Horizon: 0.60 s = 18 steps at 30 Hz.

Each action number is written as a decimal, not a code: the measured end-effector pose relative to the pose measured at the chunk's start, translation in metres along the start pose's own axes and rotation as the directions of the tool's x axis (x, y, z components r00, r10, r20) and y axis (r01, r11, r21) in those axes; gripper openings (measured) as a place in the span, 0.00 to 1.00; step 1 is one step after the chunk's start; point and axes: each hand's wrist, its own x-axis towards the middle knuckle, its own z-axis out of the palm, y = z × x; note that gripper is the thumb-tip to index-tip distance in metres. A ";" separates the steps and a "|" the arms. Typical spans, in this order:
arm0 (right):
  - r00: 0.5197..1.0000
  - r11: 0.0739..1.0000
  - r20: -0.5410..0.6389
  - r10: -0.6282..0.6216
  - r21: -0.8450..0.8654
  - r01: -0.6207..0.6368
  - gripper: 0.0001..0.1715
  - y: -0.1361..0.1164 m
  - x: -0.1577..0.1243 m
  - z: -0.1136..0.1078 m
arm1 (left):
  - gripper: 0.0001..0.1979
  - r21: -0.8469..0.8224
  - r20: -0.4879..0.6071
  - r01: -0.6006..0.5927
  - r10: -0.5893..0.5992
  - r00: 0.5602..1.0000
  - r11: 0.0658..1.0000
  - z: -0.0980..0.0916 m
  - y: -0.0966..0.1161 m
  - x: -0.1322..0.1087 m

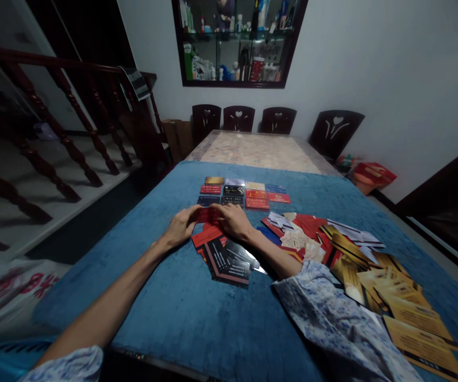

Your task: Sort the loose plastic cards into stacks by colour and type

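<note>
Between my two hands is a red card [208, 214], gripped at its left end by my left hand [181, 225] and at its right end by my right hand [232, 218]. Just beyond the hands, cards lie in rows, among them a gold card [215, 180], a black card [234, 190] and a red card stack [257, 203]. Below my hands a loose fan of black cards [224, 260] and red cards [205, 236] rests on the blue cloth [153, 313]. Part of this fan is hidden under my right forearm.
A spread heap of red cards [310, 225] and gold cards [404, 292] covers the table's right side. Dark chairs [239, 118] stand at the far end. To the left are a wooden railing [65, 127] and a white plastic bag [17, 292].
</note>
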 end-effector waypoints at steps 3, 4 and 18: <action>1.000 1.000 -0.001 -0.002 -0.023 0.002 0.30 0.000 0.002 0.002 | 0.25 0.009 0.007 0.001 -0.001 1.000 1.000 0.000 0.001 0.001; 1.000 0.999 0.000 -0.003 -0.033 0.003 0.30 0.000 0.003 0.003 | 0.25 0.011 0.003 -0.002 0.002 1.000 1.000 0.001 0.001 0.001; 0.999 0.993 0.041 0.014 -0.121 -0.009 0.33 -0.002 0.008 -0.017 | 0.29 0.051 -0.030 -0.043 0.044 0.999 0.998 -0.003 -0.001 0.013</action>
